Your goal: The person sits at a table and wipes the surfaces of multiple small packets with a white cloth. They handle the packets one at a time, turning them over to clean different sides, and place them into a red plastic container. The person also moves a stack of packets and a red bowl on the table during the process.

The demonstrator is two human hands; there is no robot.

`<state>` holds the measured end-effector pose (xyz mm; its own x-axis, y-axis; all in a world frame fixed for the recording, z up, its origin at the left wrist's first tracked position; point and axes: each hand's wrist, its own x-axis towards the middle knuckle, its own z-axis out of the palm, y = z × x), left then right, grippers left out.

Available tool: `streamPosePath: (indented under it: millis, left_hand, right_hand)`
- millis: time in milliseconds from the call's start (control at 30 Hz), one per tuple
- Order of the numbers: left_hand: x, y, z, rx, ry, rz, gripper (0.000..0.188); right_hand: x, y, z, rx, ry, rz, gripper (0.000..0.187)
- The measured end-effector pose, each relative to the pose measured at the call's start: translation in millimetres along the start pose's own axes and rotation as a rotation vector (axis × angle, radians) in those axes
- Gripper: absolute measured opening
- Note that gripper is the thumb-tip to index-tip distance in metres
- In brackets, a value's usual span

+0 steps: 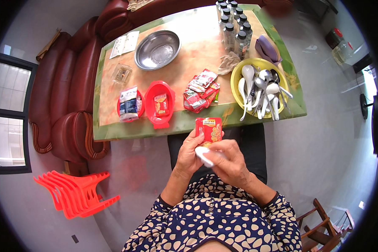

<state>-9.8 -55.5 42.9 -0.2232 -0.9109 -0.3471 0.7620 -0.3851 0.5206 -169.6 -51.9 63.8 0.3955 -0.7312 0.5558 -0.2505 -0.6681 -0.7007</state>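
One red packet [208, 129] in the left hand [188, 154], a white piece [204, 156] in the right hand [231, 164].

Through my head feed I see the left hand gripping the packet in front of the surface's [197, 50] near edge; the right hand is closed on the blurred white piece by the packet's lower end, and I can't tell whether they touch. Beyond, I have a packet pile [201, 90] between a red basket [158, 121] and a yellow basin [234, 82] of spoons [248, 74].
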Motion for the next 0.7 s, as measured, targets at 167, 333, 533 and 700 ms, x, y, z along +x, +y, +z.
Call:
streamPosePath:
  millis: [167,333,533,700]
  left_hand:
    - [-4,-9,-3,-0.018,-0.079,0.036,0.039]
    - [-9,-10,-5,-0.007,-0.038,0.049,0.044]
    - [-13,-13,0,0.063,-0.046,0.067,0.052]
    - [-10,-17,-1,0.134,-0.018,0.066,0.054]
  right_hand:
    - [8,13,10,-0.028,0.146,0.135,0.042]
    - [15,16,18,-0.128,0.107,0.065,0.042]
    - [12,35,11,-0.276,0.223,0.225,0.044]
    - [20,21,19,-0.277,0.143,0.119,0.043]
